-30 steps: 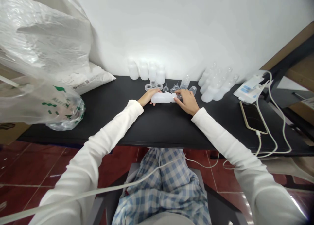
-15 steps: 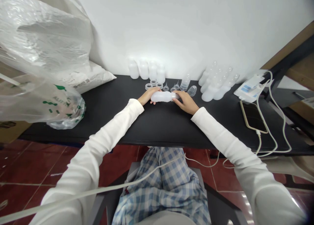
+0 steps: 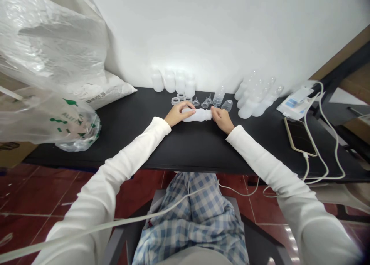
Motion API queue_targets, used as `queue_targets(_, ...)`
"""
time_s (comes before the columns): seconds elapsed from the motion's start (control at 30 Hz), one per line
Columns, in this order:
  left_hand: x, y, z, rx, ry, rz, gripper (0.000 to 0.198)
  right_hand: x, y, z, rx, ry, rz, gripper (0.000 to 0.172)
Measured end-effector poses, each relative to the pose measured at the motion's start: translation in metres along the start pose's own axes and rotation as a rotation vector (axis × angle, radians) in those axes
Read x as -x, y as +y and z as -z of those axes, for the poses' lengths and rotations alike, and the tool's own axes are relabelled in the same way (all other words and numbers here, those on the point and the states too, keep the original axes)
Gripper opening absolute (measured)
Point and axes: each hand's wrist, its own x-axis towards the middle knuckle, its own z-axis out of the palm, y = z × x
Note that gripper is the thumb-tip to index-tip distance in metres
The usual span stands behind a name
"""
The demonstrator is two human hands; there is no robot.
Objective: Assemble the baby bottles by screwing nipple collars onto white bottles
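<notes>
A frosted white baby bottle [image 3: 196,115] lies on its side just above the black table, its collar end pointing right. My left hand [image 3: 178,113] is closed around its base end, thumb on top. At the collar end, my right hand [image 3: 221,118] has its fingers pinched together on the nipple, which they hide. Just beyond the bottle are several clear collar rings [image 3: 175,101] and loose clear nipples [image 3: 205,103]. Behind my right hand, a stack of clear caps [image 3: 219,96] stands beside a tipped cap [image 3: 227,105].
Several open white bottles [image 3: 170,81] line the wall. A group of capped bottles [image 3: 254,97] stands to the right. Farther right lie a white packet [image 3: 293,103], a phone [image 3: 300,136] and cables. Large plastic bags [image 3: 78,118] fill the left side of the table [image 3: 199,153].
The bottle has shifted slightly right. My left thumb has come over its top, and my right hand has moved from around the collar to a pinch at the tip.
</notes>
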Motion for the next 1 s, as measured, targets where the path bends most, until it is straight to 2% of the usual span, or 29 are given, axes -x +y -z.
queue_targets(0.1, 0.004, 0.003, -0.003, -0.106, 0.138, -0.139, 0.038, 0.001, 0.001, -0.001, 0.019, 0.045, 0.057, 0.069)
queue_targets(0.23, 0.004, 0.007, -0.003, -0.087, 0.258, -0.047, 0.041, 0.004, 0.001, -0.005, 0.087, 0.040, 0.169, 0.068)
queue_targets(0.3, 0.004, 0.008, -0.002, -0.084, 0.259, -0.017, 0.043, 0.004, 0.003, -0.007, 0.123, 0.024, 0.192, 0.066)
queue_targets(0.47, 0.005, 0.011, -0.002, -0.110, 0.170, -0.045, 0.036, 0.001, 0.010, -0.004, 0.140, 0.020, 0.201, 0.067)
queue_targets(0.57, 0.007, 0.012, -0.004, -0.156, 0.198, -0.068, 0.030, 0.000, 0.010, 0.002, 0.184, 0.029, 0.220, 0.066)
queue_targets(0.67, 0.009, 0.011, -0.006, -0.202, 0.269, -0.108, 0.030, 0.000, 0.009, 0.010, 0.200, 0.116, 0.245, 0.066)
queue_targets(0.77, 0.010, 0.011, -0.006, -0.190, 0.318, -0.161, 0.032, -0.001, 0.012, 0.018, 0.199, 0.301, 0.191, 0.065)
queue_targets(0.83, 0.010, 0.011, -0.004, -0.165, 0.346, -0.156, 0.035, -0.004, 0.018, 0.021, 0.245, 0.390, 0.153, 0.059)
queue_targets(0.93, 0.008, 0.010, -0.003, -0.118, 0.402, -0.090, 0.040, -0.008, 0.030, 0.019, 0.353, 0.403, 0.134, 0.049)
queue_targets(1.0, 0.005, 0.008, -0.002, -0.065, 0.390, -0.027, 0.043, -0.009, 0.038, 0.014, 0.416, 0.381, 0.127, 0.046)
